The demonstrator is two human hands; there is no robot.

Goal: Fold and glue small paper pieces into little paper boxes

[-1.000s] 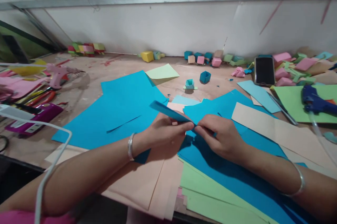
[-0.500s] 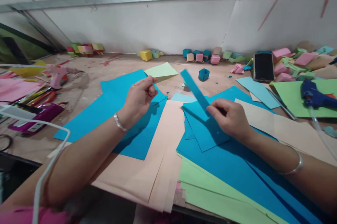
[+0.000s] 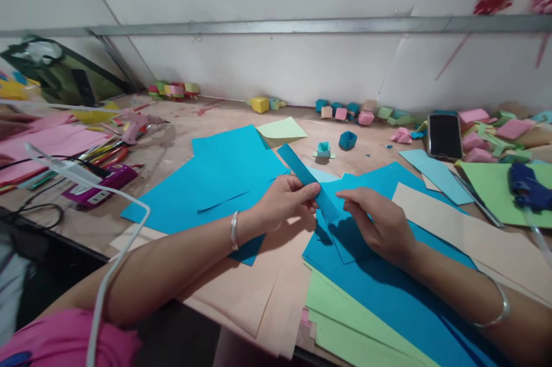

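Observation:
My left hand [image 3: 297, 197] pinches a narrow blue paper strip [image 3: 297, 163] between thumb and fingers, about its middle. The strip slants from upper left to lower right above the sheets. Just right of its lower end is my right hand [image 3: 379, 226], fingers loosely bent and apart, with nothing visible in them. Blue paper sheets [image 3: 228, 154] lie to the left, and more blue sheets [image 3: 371, 283] spread beneath my right hand. Between them, peach paper [image 3: 241, 292] reaches the front edge. Beyond the strip sit a small open blue paper box [image 3: 347, 140] and a light-blue folded piece [image 3: 323, 150].
A pink glue gun [image 3: 135, 125] and a purple device [image 3: 101, 186] lie left, with a white cable [image 3: 116, 257] crossing my left arm. At right are a phone [image 3: 445, 136], a blue glue gun [image 3: 528, 186] and a pile of folded paper pieces [image 3: 491, 131]. Green sheets [image 3: 357, 321] overlap the front.
The blue strip has passed from my right hand to my left, which moved right to it. My right hand has let go, its fingers loosened. The view has tilted up and turned left.

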